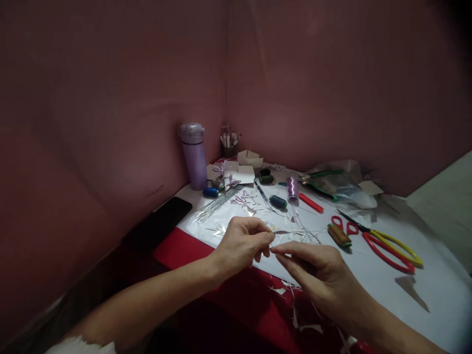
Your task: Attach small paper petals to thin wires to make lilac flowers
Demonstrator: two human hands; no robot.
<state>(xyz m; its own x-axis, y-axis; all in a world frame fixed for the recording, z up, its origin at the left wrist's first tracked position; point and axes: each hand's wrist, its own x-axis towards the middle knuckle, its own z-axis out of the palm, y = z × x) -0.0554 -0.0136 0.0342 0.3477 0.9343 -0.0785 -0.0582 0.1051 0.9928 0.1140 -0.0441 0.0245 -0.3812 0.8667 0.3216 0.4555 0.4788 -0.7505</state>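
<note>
My left hand (pixel 241 243) is closed in a pinch above the near edge of the white paper. From its fingertips a thin, pale purple strand (pixel 289 231) appears to run to the right; its held end is hidden. My right hand (pixel 322 270) is just to the right, its thumb and index fingertips close together beside the left fingers. Whatever lies between them is too small to make out. Beyond the hands lie purple wire-and-thread sprigs (pixel 241 199) and a bundle of thin metal wires (pixel 217 204). Paper scraps and thread ends (pixel 295 238) are scattered below the fingers.
Behind stand a purple bottle (pixel 195 164) and a purple thread spool (pixel 292 190). Blue (pixel 211 192), teal (pixel 278 201) and brown (pixel 339 234) spools lie around. To the right are scissors with red and yellow handles (pixel 391 250) and a plastic bag (pixel 346 184). A black phone (pixel 162 221) lies left.
</note>
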